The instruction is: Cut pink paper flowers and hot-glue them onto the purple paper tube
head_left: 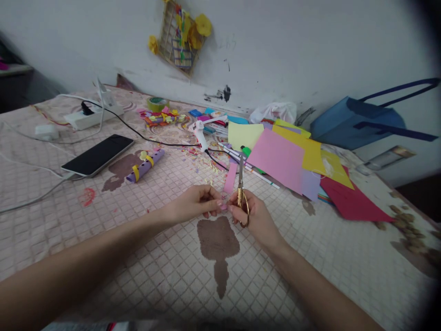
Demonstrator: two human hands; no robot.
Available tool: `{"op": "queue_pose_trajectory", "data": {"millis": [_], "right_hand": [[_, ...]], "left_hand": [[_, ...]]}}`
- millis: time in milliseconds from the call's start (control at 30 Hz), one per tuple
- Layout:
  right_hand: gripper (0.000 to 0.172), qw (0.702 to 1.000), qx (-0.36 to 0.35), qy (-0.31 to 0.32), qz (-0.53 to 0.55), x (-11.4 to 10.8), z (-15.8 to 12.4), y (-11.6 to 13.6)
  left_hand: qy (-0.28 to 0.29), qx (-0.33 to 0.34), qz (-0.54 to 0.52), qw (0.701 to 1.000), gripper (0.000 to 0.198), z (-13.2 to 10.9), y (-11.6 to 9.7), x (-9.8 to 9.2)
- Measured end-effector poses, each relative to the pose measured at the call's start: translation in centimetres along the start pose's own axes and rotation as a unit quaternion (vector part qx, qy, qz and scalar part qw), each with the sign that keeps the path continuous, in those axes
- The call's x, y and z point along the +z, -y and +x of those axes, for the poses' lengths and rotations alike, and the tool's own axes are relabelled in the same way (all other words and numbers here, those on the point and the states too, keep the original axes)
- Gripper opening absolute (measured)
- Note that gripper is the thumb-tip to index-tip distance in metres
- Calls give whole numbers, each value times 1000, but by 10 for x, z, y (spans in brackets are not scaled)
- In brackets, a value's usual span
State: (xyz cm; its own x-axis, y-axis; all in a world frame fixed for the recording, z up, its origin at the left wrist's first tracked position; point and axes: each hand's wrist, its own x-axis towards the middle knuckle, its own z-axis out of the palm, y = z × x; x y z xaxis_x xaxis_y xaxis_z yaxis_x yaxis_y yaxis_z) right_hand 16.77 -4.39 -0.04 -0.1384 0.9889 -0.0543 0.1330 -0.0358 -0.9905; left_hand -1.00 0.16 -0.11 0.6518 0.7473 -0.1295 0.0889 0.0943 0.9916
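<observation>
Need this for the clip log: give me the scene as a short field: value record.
left hand: seems to pinch a small pink piece
right hand: holds gold-handled scissors, blades pointing away; fingertips near the pink piece
beyond hands: pink strip, white glue gun
table left: phone, purple roll with yellow bands
table right: pink sheet, red sheet, blue bag
pink piece detail: too small to tell

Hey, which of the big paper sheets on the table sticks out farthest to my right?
The red sheet: its pointed corner reaches farther right than the yellow sheets, the pink sheet or the lilac one.
</observation>
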Motion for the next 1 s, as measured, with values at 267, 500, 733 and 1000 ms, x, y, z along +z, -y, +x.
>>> {"op": "queue_pose_trajectory", "data": {"millis": [267,500,733,1000], "right_hand": [[14,1000,-2,6,12,1,0,0],[15,1000,-5,-2,23,2,0,-1],[20,1000,8,11,22,4,-1,-2],[30,995,-25,46,-81,5,-9,6]], "left_hand": [[0,-12,-5,1000,21,0,-1,0],[1,-9,12,1000,24,0,3,1],[-33,4,-24,999,23,0,4,1],[-117,10,-162,980,21,2,-6,-9]]}}
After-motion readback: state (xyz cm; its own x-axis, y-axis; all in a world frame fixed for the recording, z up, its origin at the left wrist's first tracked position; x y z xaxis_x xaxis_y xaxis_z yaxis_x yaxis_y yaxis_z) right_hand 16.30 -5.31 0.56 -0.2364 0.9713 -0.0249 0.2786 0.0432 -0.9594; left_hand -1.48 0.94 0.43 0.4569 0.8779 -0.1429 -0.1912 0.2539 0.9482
